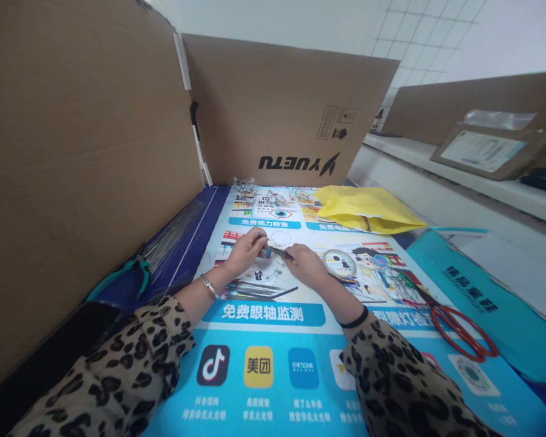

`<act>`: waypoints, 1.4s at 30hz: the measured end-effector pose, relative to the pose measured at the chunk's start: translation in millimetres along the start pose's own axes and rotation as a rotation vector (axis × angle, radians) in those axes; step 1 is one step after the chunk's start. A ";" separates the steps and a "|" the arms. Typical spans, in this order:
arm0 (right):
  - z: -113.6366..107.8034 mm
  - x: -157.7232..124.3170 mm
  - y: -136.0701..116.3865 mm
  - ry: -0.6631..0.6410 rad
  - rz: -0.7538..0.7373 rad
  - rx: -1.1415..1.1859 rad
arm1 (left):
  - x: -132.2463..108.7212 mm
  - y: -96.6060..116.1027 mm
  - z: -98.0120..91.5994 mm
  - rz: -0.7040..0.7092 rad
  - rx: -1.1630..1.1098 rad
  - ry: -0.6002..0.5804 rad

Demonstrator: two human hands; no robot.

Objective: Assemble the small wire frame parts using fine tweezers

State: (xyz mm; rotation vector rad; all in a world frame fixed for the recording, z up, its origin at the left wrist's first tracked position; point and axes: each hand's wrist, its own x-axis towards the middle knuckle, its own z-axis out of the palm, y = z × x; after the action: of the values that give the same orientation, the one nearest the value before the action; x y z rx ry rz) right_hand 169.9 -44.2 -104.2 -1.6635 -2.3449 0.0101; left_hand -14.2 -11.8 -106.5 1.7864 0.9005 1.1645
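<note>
My left hand point(249, 250) pinches a small bluish piece point(267, 251), too small to make out its kind. A slim, dark pointed tool point(281, 252) is in my closed right hand point(308, 264). Its tip reaches left to the small piece at my left fingertips. A thin wire loop point(281, 238) shows just beyond the hands. Below them lie a tiny black-and-white figure point(258, 275) and several thin dark rods point(255, 290). Right of my right hand is a round spool of pale tape or wire point(340, 264). The grip inside my right palm is hidden.
Red-handled scissors point(464, 331) lie at the right by tangled wire point(403, 288). A yellow bag point(368, 209) and a teal bag point(482, 297) lie beyond. Teal-handled pliers point(118, 279) and a bundle of thin wires point(173, 237) lie left. Cardboard walls point(273, 109) enclose the back and left.
</note>
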 end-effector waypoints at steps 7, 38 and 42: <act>-1.3 -1.6 -1.0 -0.001 -0.012 -0.084 | -1.0 -1.5 -0.2 0.032 0.073 -0.011; -6.0 -1.7 -6.9 -0.091 0.081 -0.165 | -0.8 2.5 -5.9 -0.298 -0.329 -0.286; -4.5 -1.6 -6.4 -0.083 0.074 -0.164 | -1.4 3.1 -3.4 -0.387 -0.399 -0.319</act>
State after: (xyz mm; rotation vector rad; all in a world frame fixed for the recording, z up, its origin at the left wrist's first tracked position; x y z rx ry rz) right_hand 165.4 -48.5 -99.2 -1.8591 -2.4007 -0.1030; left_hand -17.5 -13.5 -103.3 1.3477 0.7209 0.7230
